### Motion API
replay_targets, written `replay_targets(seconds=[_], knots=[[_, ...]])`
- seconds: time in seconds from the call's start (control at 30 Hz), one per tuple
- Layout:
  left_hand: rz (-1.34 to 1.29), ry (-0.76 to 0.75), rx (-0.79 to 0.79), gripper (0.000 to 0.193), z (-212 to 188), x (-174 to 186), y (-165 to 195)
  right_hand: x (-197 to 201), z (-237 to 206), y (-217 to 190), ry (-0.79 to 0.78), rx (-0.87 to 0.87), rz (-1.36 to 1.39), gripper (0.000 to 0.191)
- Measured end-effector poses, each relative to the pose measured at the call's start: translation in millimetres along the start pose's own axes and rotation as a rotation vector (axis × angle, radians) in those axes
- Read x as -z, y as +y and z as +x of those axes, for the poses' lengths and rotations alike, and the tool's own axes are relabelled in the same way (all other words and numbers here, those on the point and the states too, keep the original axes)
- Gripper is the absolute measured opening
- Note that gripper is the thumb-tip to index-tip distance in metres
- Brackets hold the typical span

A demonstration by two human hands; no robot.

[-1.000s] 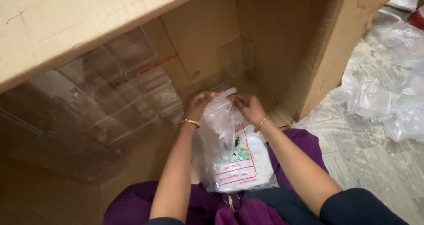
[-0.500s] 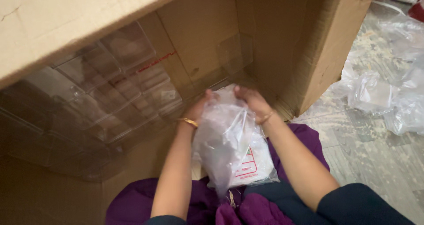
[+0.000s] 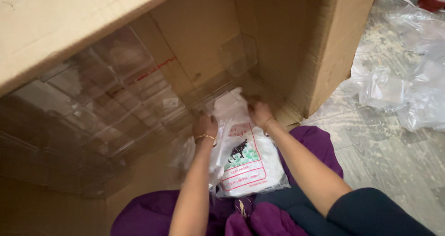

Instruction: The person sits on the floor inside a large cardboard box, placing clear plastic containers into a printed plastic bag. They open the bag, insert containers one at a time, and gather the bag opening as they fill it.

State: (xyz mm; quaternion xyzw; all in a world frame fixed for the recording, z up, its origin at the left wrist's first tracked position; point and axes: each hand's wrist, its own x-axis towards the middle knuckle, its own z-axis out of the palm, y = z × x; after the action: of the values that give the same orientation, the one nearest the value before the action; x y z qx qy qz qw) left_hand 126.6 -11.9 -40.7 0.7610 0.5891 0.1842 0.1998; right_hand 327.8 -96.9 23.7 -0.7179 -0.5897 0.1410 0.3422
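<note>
- Purple cloth (image 3: pixel 153 215) covers the person's lap at the near edge, with pale patterned floor (image 3: pixel 384 157) to the right.
- Lying on the lap, a clear plastic packet (image 3: pixel 250 164) with a red-and-green printed label runs lengthwise away from the person, its top end pointing into the box.
- Left hand (image 3: pixel 205 124) (bangle at the wrist) has its grip closed on the packet's left upper edge.
- Right hand (image 3: pixel 259 113) pinches the bunched top shut.
- Beyond, a big cardboard box (image 3: pixel 204 46) on its side holds stacked clear plastic containers (image 3: pixel 106 101).
- Loose clear plastic bags (image 3: pixel 408 92) lie far right.

Both hands, left (image 3: pixel 204 124) & right (image 3: pixel 259 113), grip plastic bag pack (image 3: pixel 248 159) inside cardboard box (image 3: pixel 204 64).
</note>
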Motion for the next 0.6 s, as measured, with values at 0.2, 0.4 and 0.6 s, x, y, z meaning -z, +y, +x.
replay_targets(seconds=[0.2, 0.4, 0.6], knots=[[0.043, -0.271, -0.103, 0.036, 5.6, -2.9, -16.2, -6.5, -4.9, 8.1, -0.035, -0.060, 0.247, 0.045], [-0.829, 0.060, -0.354, 0.039, 15.2, 8.9, 17.6, 6.1, -10.3, 11.9, 0.174, -0.509, 0.718, 0.027], [-0.961, -0.332, -0.299, 0.029, 5.3, 51.4, 109.3, 54.9, -20.8, 22.2, 0.101, -0.488, 1.622, 0.039]])
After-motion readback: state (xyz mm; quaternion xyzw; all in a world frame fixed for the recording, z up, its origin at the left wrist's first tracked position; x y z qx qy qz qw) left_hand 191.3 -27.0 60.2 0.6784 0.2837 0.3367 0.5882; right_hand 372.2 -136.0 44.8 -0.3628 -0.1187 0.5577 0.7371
